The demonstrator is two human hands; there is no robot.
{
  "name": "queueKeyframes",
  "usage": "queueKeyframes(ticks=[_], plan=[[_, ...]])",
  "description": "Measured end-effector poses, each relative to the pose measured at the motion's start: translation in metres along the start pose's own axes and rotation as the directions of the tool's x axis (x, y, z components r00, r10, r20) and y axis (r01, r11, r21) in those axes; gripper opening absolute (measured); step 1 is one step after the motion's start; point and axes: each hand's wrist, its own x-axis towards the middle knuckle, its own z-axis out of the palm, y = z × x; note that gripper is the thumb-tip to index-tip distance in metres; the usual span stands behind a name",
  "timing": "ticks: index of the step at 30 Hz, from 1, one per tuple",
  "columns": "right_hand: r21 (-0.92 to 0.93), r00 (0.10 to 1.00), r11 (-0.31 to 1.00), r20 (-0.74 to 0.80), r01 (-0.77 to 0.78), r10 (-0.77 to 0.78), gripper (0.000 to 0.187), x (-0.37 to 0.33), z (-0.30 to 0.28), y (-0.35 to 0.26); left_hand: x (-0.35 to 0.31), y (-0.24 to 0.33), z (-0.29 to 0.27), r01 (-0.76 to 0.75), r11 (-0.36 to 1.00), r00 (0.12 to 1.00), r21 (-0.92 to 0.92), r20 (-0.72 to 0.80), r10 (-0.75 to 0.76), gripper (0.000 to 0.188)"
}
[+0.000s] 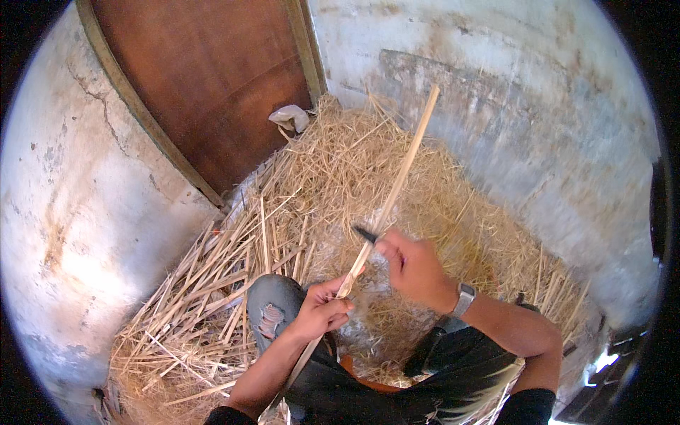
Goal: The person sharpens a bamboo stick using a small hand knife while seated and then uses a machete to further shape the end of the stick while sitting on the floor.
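Note:
A long pale strip, bamboo by its look, (405, 166) slants from my lap up toward the far wall. My left hand (324, 309) is closed around its lower part, just above my knee. My right hand (414, 273), slightly blurred, grips a knife whose dark blade (365, 234) lies against the strip above my left hand. The knife's handle is hidden in my fist. Below my left hand the strip's lower end runs along my forearm. A watch (464, 300) is on my right wrist.
Split strips (212, 283) lie piled on the left, and curly shavings (347, 156) heap up ahead against the wall (510, 106). A brown door (205, 78) stands at the far left, a pale plastic bag (290, 117) at its foot. My bent knee (273, 301) is beside my left hand.

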Motion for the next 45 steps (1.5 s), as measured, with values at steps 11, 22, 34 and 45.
queueKeyframes(ticks=[11, 22, 34, 45], plan=[[-0.269, 0.981, 0.962, -0.168, 0.047, -0.095, 0.011, 0.017, -0.006, 0.01, 0.0, 0.01, 0.005, 0.103, 0.992, 0.994, -0.077, 0.049, -0.099, 0.067], [0.076, 0.991, 0.997, 0.131, 0.022, -0.032, 0.012, -0.005, 0.017, 0.007, 0.004, 0.002, -0.003, 0.122, 0.984, 0.992, -0.128, -0.019, -0.126, 0.065], [-0.085, 0.985, 0.996, -0.172, -0.04, 0.024, 0.024, 0.028, -0.031, -0.002, 0.002, 0.011, -0.002, 0.124, 0.986, 0.988, -0.116, 0.109, -0.111, 0.073], [-0.149, 0.967, 0.966, -0.113, 0.211, -0.228, 0.026, 0.004, 0.005, -0.006, 0.0, 0.009, -0.001, 0.107, 0.988, 0.994, -0.114, 0.05, -0.102, 0.067]])
